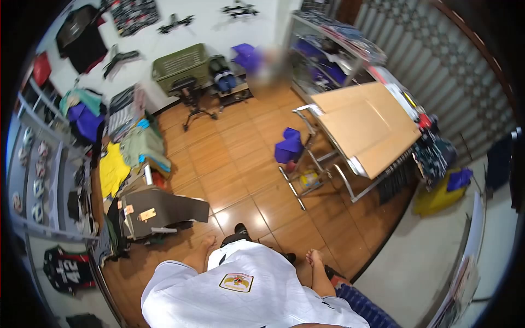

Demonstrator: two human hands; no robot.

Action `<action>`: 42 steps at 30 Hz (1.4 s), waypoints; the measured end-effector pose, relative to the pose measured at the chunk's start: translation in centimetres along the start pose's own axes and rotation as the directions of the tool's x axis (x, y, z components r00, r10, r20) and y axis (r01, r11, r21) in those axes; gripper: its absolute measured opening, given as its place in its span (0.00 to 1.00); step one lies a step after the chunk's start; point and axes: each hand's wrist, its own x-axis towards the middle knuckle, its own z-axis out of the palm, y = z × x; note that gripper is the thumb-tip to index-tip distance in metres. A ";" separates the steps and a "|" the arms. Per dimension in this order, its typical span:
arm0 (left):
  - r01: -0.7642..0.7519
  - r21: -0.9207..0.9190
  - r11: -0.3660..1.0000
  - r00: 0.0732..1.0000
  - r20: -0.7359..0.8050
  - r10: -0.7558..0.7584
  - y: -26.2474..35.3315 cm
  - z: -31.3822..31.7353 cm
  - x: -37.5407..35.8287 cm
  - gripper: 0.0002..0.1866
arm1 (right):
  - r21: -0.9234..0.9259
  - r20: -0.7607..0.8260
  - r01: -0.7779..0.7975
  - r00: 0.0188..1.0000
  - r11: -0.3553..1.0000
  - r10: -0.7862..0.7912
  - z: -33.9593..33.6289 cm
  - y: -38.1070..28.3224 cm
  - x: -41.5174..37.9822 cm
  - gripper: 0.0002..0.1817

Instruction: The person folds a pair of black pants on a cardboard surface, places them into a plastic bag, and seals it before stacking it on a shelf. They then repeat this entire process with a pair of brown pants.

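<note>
My left hand [208, 242] hangs beside the white shirt [262, 290] on my body, over the tiled floor; its fingers look loosely stretched and hold nothing visible. The nearest things to it are my dark shoe [240, 230] and a dark grey sheet of material [178, 210] on a pile. My right hand [314, 257] is low on the other side of my body, above the floor. Its fingers are curled in, with nothing showing in them. Close by that arm lies a dark blue patterned cloth [366, 306].
A tan board [366, 126] lies on a metal-framed table to the right. Heaped clothes [115, 169] and shelves [49, 180] line the left. At the back are a green basket [180, 65], a stool [191, 98] and a blurred person [272, 68]. Purple cloth [289, 146] sits near the table.
</note>
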 end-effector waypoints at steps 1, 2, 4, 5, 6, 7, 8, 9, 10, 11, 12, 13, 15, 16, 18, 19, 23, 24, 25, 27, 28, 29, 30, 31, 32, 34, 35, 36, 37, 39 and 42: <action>0.053 -0.020 0.998 0.999 0.005 -0.053 -1.6 -2.8 0.4 0.17 | -0.018 0.032 0.025 0.999 1.000 -0.025 2.6 -1.6 -0.4 0.08; 0.110 -0.043 0.993 0.994 0.012 -0.109 -3.0 -4.7 0.4 0.18 | -0.039 0.066 0.049 0.997 0.998 -0.046 5.4 -2.8 -1.0 0.08; 0.136 -0.190 0.972 0.987 -0.062 -0.150 -3.8 -7.0 -1.5 0.13 | -0.080 0.132 0.065 0.990 0.995 -0.054 11.0 -4.4 -2.1 0.06; 0.148 -0.269 0.952 0.979 -0.100 -0.180 -3.1 -7.7 -3.5 0.11 | -0.103 0.163 0.057 0.986 0.993 -0.040 13.8 -4.8 -2.5 0.04; 0.109 -0.253 0.961 0.973 -0.170 -0.155 -1.9 -8.0 -4.6 0.10 | -0.132 0.195 0.050 0.981 0.990 -0.023 16.2 -5.1 -2.8 0.03; 0.078 -0.236 0.969 0.962 -0.239 -0.135 -1.5 -8.3 -5.8 0.10 | -0.258 0.267 0.120 0.963 0.959 -0.049 18.0 -5.2 -2.6 0.03; 0.066 -0.349 0.935 0.996 -0.035 -0.083 -2.9 -9.1 -4.0 0.10 | -0.375 0.343 0.199 0.937 0.906 -0.064 19.7 -5.1 -2.0 0.04; 0.041 -0.439 0.898 0.998 -0.032 -0.061 -4.2 -9.2 -2.9 0.10 | -0.476 0.421 0.282 0.905 0.833 -0.066 21.5 -5.4 -1.7 0.04; 0.017 -0.525 0.851 0.999 -0.029 -0.038 -5.5 -9.2 -1.8 0.11 | -0.611 0.322 0.288 0.941 0.737 -0.100 23.7 -6.2 -2.3 0.07; -0.028 -0.571 0.821 0.973 -0.205 -0.110 -4.8 -8.4 -1.5 0.11 | -0.680 0.306 0.293 0.946 0.672 -0.103 25.7 -7.3 -3.2 0.08; -0.033 -0.562 0.826 0.966 -0.231 -0.119 -4.0 -8.2 -2.8 0.13 | -0.741 0.290 0.297 0.950 0.602 -0.111 27.5 -8.4 -4.1 0.09; -0.035 -0.553 0.832 0.958 -0.255 -0.129 -3.1 -8.2 -4.9 0.16 | -0.795 0.277 0.300 0.953 0.527 -0.125 29.3 -9.4 -4.5 0.10; -0.004 -0.648 0.761 0.936 -0.270 -0.225 -2.5 -7.5 -7.6 0.13 | -0.826 0.335 0.347 0.936 0.444 -0.108 32.7 -11.6 -5.5 0.11; 0.005 -0.691 0.723 0.924 -0.273 -0.268 -3.2 -7.0 -7.5 0.12 | -0.836 0.364 0.372 0.926 0.404 -0.099 34.6 -12.8 -5.4 0.12; 0.051 -0.716 0.696 0.924 -0.230 -0.304 -7.0 -5.3 -5.6 0.13 | -0.858 0.414 0.410 0.908 0.309 -0.055 39.3 -15.3 -5.3 0.11; 0.073 -0.724 0.686 0.926 -0.206 -0.317 -8.9 -4.2 -5.0 0.13 | -0.872 0.430 0.420 0.903 0.253 -0.018 41.8 -16.2 -2.7 0.11; 0.094 -0.809 0.580 0.891 -0.192 -0.412 -13.7 0.9 -3.9 0.16 | -0.856 0.487 0.454 0.869 0.248 0.087 52.2 -19.7 -1.5 0.08; 0.139 -0.818 0.558 0.855 -0.185 -0.485 -12.8 1.6 -4.5 0.16 | -0.842 0.519 0.487 0.849 0.232 0.100 54.9 -20.6 -2.3 0.07; 0.181 -0.829 0.530 0.813 -0.176 -0.554 -11.5 2.1 -5.4 0.15 | -0.825 0.552 0.520 0.826 0.220 0.116 57.8 -21.2 -2.0 0.07; 0.196 -0.854 0.482 0.776 -0.166 -0.609 -8.6 1.8 -6.6 0.14 | -0.788 0.612 0.582 0.776 0.200 0.152 63.6 -22.2 -2.8 0.06; 0.171 -0.868 0.466 0.783 -0.167 -0.599 -7.5 1.7 -6.8 0.14 | -0.770 0.637 0.608 0.752 0.192 0.172 66.3 -22.4 -2.9 0.06; 0.149 -0.880 0.451 0.791 -0.168 -0.588 -6.7 1.6 -6.7 0.13 | -0.754 0.657 0.630 0.729 0.186 0.191 68.7 -22.5 -3.1 0.06; 0.090 -0.883 0.460 0.754 -0.241 -0.611 -6.3 1.9 -6.0 0.13 | -0.745 0.665 0.656 0.713 0.123 0.224 70.8 -22.6 -3.6 0.06; 0.032 -0.880 0.474 0.711 -0.313 -0.630 -5.9 1.8 -4.8 0.13 | -0.730 0.671 0.680 0.697 0.063 0.255 73.2 -22.6 -4.4 0.06; -0.026 -0.870 0.492 0.662 -0.384 -0.643 -5.5 1.5 -3.6 0.13 | -0.710 0.677 0.704 0.679 0.007 0.284 75.4 -22.4 -5.4 0.06; -0.269 -0.858 0.438 0.589 -0.506 -0.631 -2.5 -1.7 -4.4 0.11 | -0.697 0.682 0.717 0.669 -0.014 0.295 78.6 -21.4 -8.9 0.06; -0.272 -0.861 0.430 0.563 -0.505 -0.654 -2.1 -3.3 -3.8 0.10 | -0.691 0.685 0.722 0.665 -0.024 0.299 79.8 -20.7 -10.3 0.06; -0.275 -0.863 0.424 0.539 -0.503 -0.676 -2.0 -4.9 -3.3 0.10 | -0.680 0.687 0.732 0.653 -0.033 0.319 80.9 -19.8 -11.2 0.06; -0.311 -0.846 0.433 0.512 -0.533 -0.674 -1.7 -6.8 -2.8 0.11 | -0.670 0.689 0.741 0.642 -0.041 0.338 81.9 -18.9 -11.9 0.06; -0.420 -0.805 0.419 0.480 -0.588 -0.650 -2.9 -10.4 -0.8 0.12 | -0.652 0.699 0.757 0.622 -0.043 0.352 82.9 -17.2 -13.6 0.06; -0.506 -0.755 0.417 0.493 -0.650 -0.578 -4.9 -16.9 1.9 0.13 | -0.627 0.710 0.777 0.597 -0.049 0.374 83.3 -14.9 -16.5 0.08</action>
